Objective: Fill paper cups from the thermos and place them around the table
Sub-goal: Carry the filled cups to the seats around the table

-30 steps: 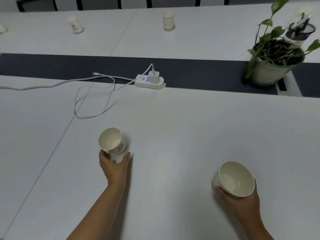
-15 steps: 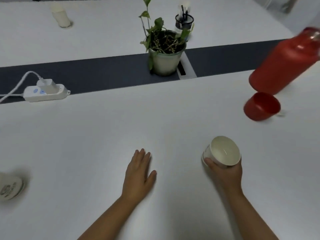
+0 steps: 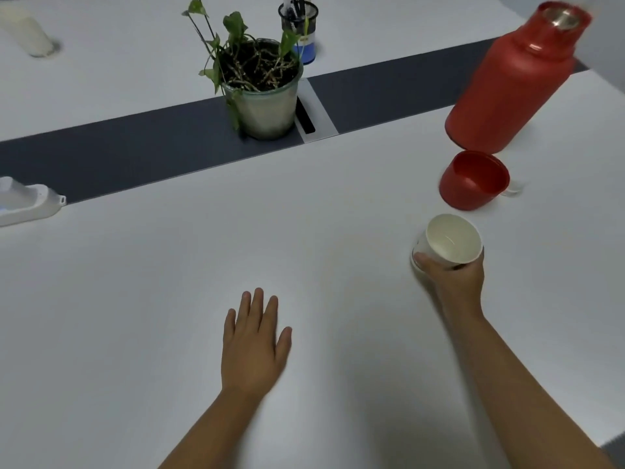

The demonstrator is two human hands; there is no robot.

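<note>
Step in hand: getting an empty cup ready for filling. Right hand wrapped round the lower wall of a white paper cup, thumb on the near-left side, other fingers curled behind on the right; cup tilted toward the camera, mouth open, inside looks dry and empty. Hard to say whether the cup base touches the bench or hangs just above it, view too steep. Left hand flat, palm down on the bench, fingers straight and slightly spread, holding nothing, well to the left of the cup. Just beyond the right fingertips: red lid-cup sitting mouth-up, and behind that the red thermos, mouth uncovered, steel rim showing. Further off past the left fingertips: potted plant on the dark centre strip, mesh pen holder behind it. Far left: end of a white power strip; another paper cup at the far top-left corner, blurred. Likely next: set the cup upright near the thermos, free a hand, most likely the left, grip the thermos body and tip it over the cup. Calls for a steady cup and a slow pour; light paper cup tips easily.
</note>
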